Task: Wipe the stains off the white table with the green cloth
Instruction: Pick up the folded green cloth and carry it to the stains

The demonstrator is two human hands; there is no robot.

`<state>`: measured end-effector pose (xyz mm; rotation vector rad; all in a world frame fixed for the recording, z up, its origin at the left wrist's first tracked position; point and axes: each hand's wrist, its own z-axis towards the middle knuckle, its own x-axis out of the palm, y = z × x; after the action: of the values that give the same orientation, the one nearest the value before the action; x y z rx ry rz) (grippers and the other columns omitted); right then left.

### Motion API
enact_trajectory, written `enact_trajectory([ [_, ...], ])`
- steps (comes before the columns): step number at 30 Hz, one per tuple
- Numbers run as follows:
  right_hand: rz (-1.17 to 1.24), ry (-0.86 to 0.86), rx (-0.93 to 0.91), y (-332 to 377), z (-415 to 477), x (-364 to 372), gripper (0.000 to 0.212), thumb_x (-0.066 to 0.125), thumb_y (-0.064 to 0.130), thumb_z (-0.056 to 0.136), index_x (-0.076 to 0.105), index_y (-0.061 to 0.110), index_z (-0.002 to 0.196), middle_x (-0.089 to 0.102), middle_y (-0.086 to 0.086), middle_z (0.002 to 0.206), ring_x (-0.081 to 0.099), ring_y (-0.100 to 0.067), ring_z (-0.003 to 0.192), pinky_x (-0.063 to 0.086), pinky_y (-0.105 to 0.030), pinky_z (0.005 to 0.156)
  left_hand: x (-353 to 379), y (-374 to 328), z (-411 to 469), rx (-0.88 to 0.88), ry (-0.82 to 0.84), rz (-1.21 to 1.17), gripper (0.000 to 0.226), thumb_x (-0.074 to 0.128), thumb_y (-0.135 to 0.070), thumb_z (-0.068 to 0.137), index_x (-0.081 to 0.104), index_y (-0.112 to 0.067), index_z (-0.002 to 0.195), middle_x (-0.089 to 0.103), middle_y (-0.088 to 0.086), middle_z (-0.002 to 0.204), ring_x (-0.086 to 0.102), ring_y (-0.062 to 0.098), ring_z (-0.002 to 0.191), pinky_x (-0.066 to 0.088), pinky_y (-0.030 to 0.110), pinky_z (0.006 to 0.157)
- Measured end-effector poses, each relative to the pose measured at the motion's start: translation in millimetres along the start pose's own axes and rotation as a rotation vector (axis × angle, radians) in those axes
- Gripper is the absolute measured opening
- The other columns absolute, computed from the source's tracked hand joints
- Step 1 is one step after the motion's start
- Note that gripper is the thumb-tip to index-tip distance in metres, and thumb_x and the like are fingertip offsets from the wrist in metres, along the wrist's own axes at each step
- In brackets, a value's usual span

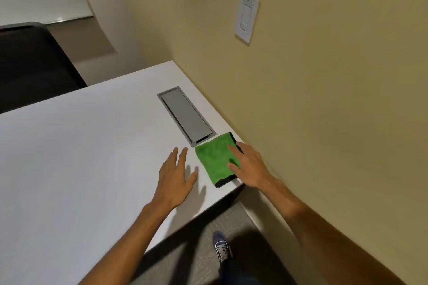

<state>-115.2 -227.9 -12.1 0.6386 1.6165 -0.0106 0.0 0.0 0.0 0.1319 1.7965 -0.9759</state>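
Note:
A folded green cloth [214,159] with a dark border lies flat on the white table [81,157], near the table's right corner by the wall. My right hand [249,165] rests on the cloth's right side, fingers spread over it, thumb on the green surface. My left hand [176,177] hovers just left of the cloth, flat with fingers apart, holding nothing and casting a shadow on the table. I cannot make out any stains on the tabletop.
A grey rectangular cable hatch [186,115] is set into the table just beyond the cloth. A beige wall with a white switch plate [246,16] runs along the right. A black chair [32,65] stands far left. The table edge drops to carpet by my shoe [222,247].

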Motion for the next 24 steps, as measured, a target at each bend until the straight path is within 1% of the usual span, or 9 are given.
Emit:
enact_trajectory([
  [4,-0.014,0.124,0.051,-45.6,33.5,5.7,0.064,0.054,0.038,0.101,0.030,0.021,0.157,0.027,-0.015,0.162,0.024,-0.029,0.151,0.025,-0.045,0.121,40.0,-8.3,36.1,-0.115,0.071,-0.004,0.080,0.054,-0.040,0.102,0.011,-0.015,0.164,0.007,0.015,0.172,0.012,0.032,0.159,0.016,0.046,0.129],
  [7,-0.048,0.122,0.069,-70.1,58.9,20.7,0.061,0.058,0.034,0.097,0.039,0.018,0.153,0.036,-0.015,0.157,0.038,-0.030,0.143,0.035,-0.045,0.114,75.3,-12.1,56.1,-0.196,0.149,-0.015,0.083,0.055,-0.043,0.101,0.011,-0.016,0.164,0.009,0.015,0.172,0.013,0.031,0.159,0.018,0.045,0.127],
  [9,-0.079,0.176,0.077,-82.4,75.9,29.3,0.061,0.059,0.035,0.095,0.042,0.017,0.151,0.040,-0.015,0.153,0.044,-0.032,0.137,0.040,-0.044,0.109,94.4,-14.1,65.6,-0.253,0.201,-0.075,0.084,0.058,-0.043,0.099,0.012,-0.016,0.164,0.014,0.014,0.171,0.019,0.031,0.157,0.024,0.046,0.123],
  [12,-0.065,0.238,0.095,-97.7,99.2,41.7,0.059,0.059,0.035,0.094,0.044,0.013,0.146,0.044,-0.016,0.147,0.046,-0.035,0.131,0.041,-0.045,0.107,118.3,-12.5,77.2,-0.320,0.277,-0.179,0.086,0.065,-0.039,0.096,0.016,-0.016,0.163,0.025,0.014,0.166,0.033,0.032,0.150,0.036,0.047,0.119],
  [14,-0.031,0.235,0.103,-105.3,111.6,50.0,0.057,0.060,0.033,0.093,0.046,0.011,0.143,0.048,-0.017,0.142,0.048,-0.036,0.129,0.042,-0.046,0.107,130.4,-10.8,83.7,-0.342,0.317,-0.221,0.086,0.068,-0.035,0.095,0.017,-0.015,0.162,0.027,0.014,0.164,0.036,0.033,0.148,0.036,0.046,0.119],
  [17,0.042,0.241,0.153,-111.5,124.9,59.3,0.052,0.060,0.032,0.092,0.047,0.011,0.138,0.053,-0.016,0.133,0.053,-0.036,0.120,0.047,-0.047,0.101,141.9,-9.4,96.5,-0.382,0.329,-0.267,0.089,0.070,-0.032,0.094,0.016,-0.013,0.162,0.029,0.017,0.162,0.037,0.034,0.147,0.033,0.041,0.119],
  [20,0.110,0.243,0.238,-116.2,135.2,66.0,0.047,0.061,0.031,0.092,0.049,0.009,0.131,0.054,-0.017,0.128,0.055,-0.038,0.114,0.049,-0.049,0.097,147.2,-10.6,109.6,-0.461,0.321,-0.335,0.091,0.073,-0.030,0.092,0.016,-0.012,0.161,0.036,0.018,0.156,0.043,0.036,0.141,0.040,0.039,0.111],
  [23,0.169,0.232,0.303,-120.9,144.2,73.5,0.043,0.063,0.027,0.092,0.050,0.003,0.126,0.053,-0.021,0.127,0.056,-0.039,0.113,0.049,-0.049,0.095,151.4,-9.8,122.2,-0.514,0.310,-0.399,0.093,0.077,-0.028,0.090,0.018,-0.013,0.160,0.040,0.017,0.152,0.049,0.035,0.135,0.045,0.034,0.101],
  [24,0.187,0.228,0.320,-122.3,146.8,75.7,0.042,0.064,0.026,0.092,0.051,0.001,0.124,0.053,-0.022,0.127,0.056,-0.040,0.114,0.049,-0.049,0.096,152.2,-9.4,125.6,-0.535,0.302,-0.432,0.093,0.078,-0.027,0.089,0.019,-0.013,0.161,0.041,0.016,0.152,0.051,0.035,0.134,0.047,0.034,0.101],
])
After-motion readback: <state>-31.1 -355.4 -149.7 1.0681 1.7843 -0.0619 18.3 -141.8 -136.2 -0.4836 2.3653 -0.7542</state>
